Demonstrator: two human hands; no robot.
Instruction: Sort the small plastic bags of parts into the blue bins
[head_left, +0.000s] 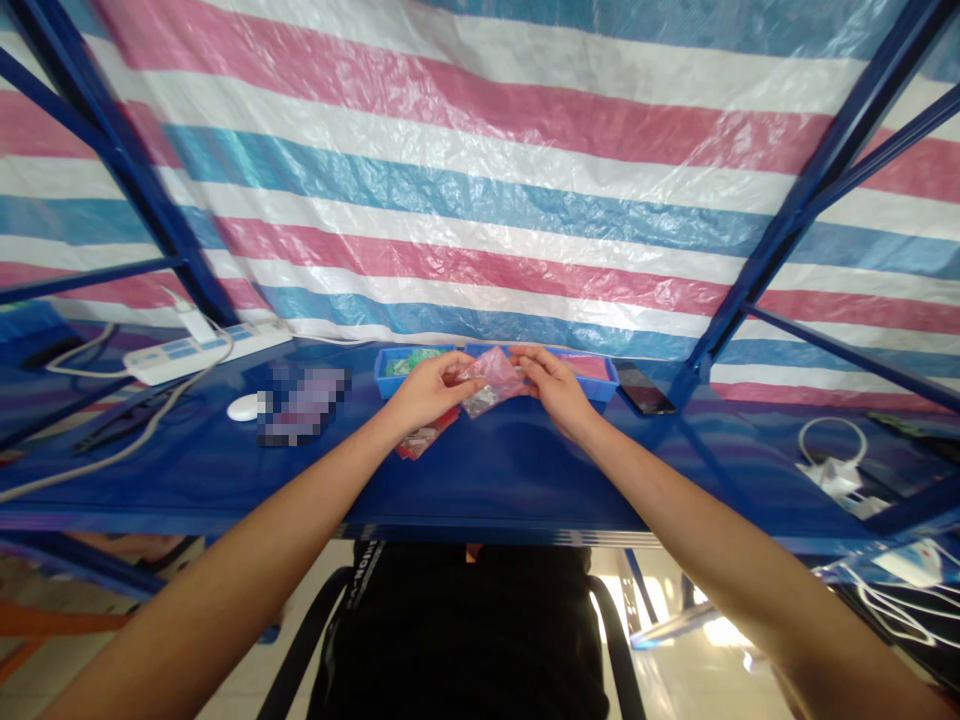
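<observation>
Between my two hands is a small clear plastic bag (489, 383) with a pinkish upper part. My left hand (435, 388) pinches its left side, thumb across the front. At its right edge, the bent fingers of my right hand (551, 385) are closed on it. Below my left hand, red and clear packets (427, 436) lie on the blue table (510, 480). Behind the hands stand a blue bin with green contents (384, 385) on the left and a blue bin with pink contents (609, 385) on the right. What is inside the held bag is too small to make out.
A dark phone (643, 388) lies right of the bins. To the left are a blurred-out object (307, 405), a round white item (244, 408) and a white power strip (210, 350) with cables. Blue metal posts (780, 230) and a striped plastic sheet (480, 180) close off the back.
</observation>
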